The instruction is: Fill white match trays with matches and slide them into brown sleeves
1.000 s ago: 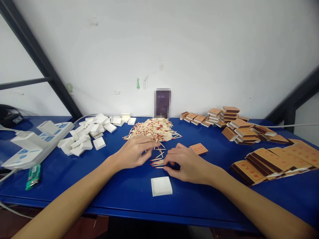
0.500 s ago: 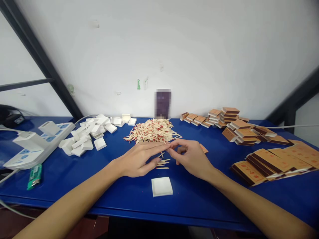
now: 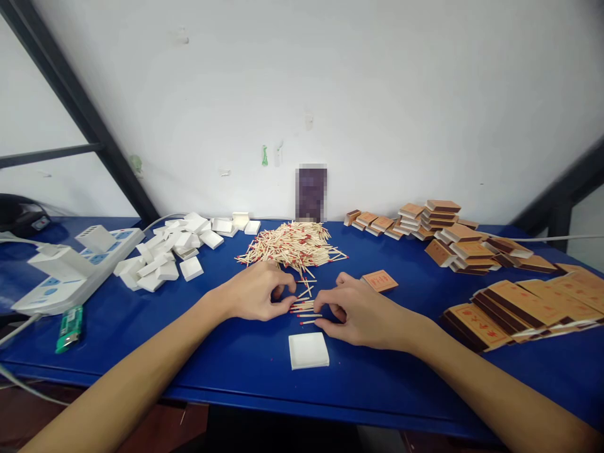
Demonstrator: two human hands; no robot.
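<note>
A small row of red-tipped matches point(image 3: 304, 307) lies on the blue table point(image 3: 226, 358) between my two hands. My left hand point(image 3: 257, 292) has its fingers curled against the left ends of those matches. My right hand point(image 3: 358, 311) rests at their right ends, fingertips touching them. Just in front of them sits an empty white matchbox tray point(image 3: 308, 350). Behind my hands is a big loose pile of matches point(image 3: 295, 244). A single orange matchbox sleeve point(image 3: 379, 280) lies just behind my right hand.
A heap of white trays point(image 3: 170, 251) lies at the back left, beside a white power strip point(image 3: 70, 267) and a green lighter point(image 3: 70, 328). Orange matchbox sleeves are stacked at the back right point(image 3: 438, 233) and in flat rows at the far right point(image 3: 523, 305).
Both hands came back from the edge of the big pile to the small row of matches and closed in on its two ends.
</note>
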